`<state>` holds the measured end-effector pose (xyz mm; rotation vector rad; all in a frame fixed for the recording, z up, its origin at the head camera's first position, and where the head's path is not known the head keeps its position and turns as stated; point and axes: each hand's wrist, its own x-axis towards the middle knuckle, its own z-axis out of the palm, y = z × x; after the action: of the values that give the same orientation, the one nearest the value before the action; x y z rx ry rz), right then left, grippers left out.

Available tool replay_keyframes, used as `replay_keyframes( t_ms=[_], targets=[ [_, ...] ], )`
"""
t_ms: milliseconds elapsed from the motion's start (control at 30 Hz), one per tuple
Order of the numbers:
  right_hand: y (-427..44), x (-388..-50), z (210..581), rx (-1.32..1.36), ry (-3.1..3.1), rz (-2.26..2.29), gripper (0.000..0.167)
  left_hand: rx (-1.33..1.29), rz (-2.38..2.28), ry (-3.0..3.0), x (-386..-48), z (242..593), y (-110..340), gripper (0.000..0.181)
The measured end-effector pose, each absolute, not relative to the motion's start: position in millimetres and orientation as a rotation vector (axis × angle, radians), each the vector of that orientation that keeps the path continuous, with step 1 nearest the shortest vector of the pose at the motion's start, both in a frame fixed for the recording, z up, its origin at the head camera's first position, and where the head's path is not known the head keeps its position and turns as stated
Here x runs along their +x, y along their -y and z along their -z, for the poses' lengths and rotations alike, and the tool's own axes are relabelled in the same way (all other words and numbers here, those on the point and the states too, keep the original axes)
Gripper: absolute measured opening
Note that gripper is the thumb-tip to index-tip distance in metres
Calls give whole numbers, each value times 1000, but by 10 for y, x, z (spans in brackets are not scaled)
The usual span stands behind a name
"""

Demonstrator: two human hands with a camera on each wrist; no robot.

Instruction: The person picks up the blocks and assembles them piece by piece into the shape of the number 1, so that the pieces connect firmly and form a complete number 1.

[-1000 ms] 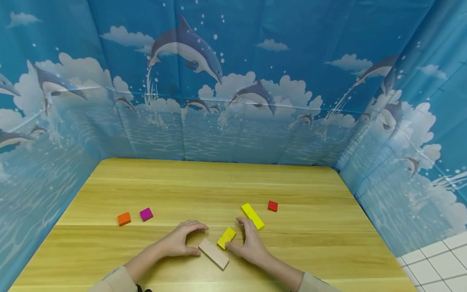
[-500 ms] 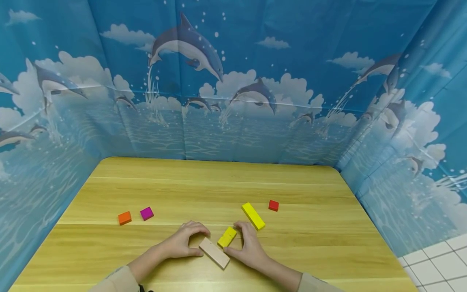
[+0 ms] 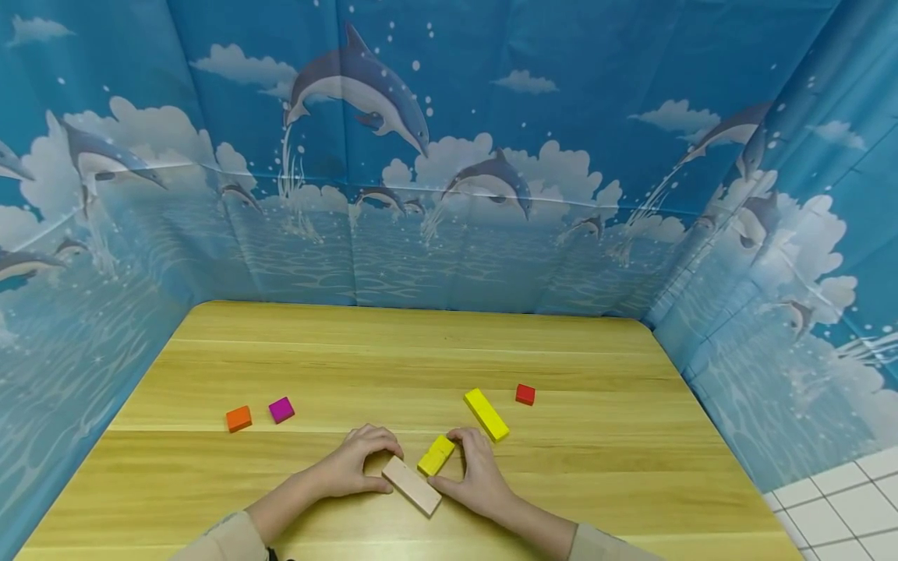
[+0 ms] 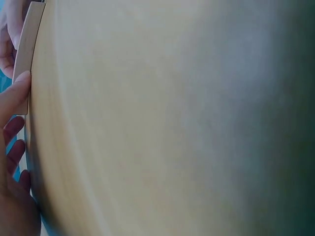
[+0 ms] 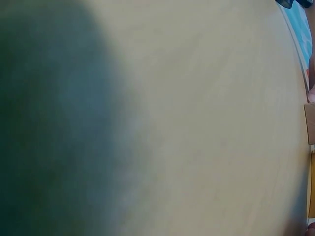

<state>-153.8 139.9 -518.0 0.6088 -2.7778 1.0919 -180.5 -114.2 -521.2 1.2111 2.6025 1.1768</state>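
Note:
A plain wooden block [image 3: 411, 486] lies slanted on the table, and my left hand [image 3: 347, 467] has thumb and fingers at its left end. In the left wrist view, the left thumb touches the side of the plain block [image 4: 28, 44], with the left hand [image 4: 15, 147] at the edge. Just behind that block is a short yellow piece [image 3: 436, 456] with a line across its middle. My right hand [image 3: 482, 479] pinches this piece lengthwise, index finger at the far end, thumb at the near end. The plain block [image 5: 310, 123] shows at the right wrist view's edge.
Behind the right hand lies a longer yellow block [image 3: 487, 414], with a red cube [image 3: 525, 394] to its right. An orange block [image 3: 238, 418] and a magenta block [image 3: 281, 410] sit on the left. A dolphin-print curtain [image 3: 449, 257] surrounds the wooden table [image 3: 393, 351].
The right index finger has come down to the far end of the short yellow piece, and the thumb has slid to its near end. The left hand has shifted slightly right, closer around the plain block.

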Motion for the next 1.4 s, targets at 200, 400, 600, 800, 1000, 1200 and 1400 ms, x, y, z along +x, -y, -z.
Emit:
replay_keyframes(
  t_ms=[200,400,600,800,1000,1200,1400],
  targets=[
    [-1385,-1528,5175,608,2773,-1078,60,1170,-1169,-2587,-1793,5206,1137,37],
    [-1387,-1524,5170,610,2776,-1070,59,1179,-1176,-2593,-1802,5219,1141,36],
    [-1392,-1528,5172,618,2779,-1064,59,1228,-1239,-2573,-1787,5206,1128,35],
    [-1395,-1528,5175,631,2772,-1080,60,1166,-1328,-2523,-1703,5198,1115,33],
    [-1401,-1532,5188,623,2778,-1080,61,1084,-1431,-2536,-1575,5202,1101,32],
    [-1403,-1538,5190,615,2791,-1097,61,928,-1516,-2538,-1440,5217,1073,31],
    [-1405,-1538,5173,609,2803,-1111,61,877,-1577,-2644,-1327,5254,1032,33]
  ],
)
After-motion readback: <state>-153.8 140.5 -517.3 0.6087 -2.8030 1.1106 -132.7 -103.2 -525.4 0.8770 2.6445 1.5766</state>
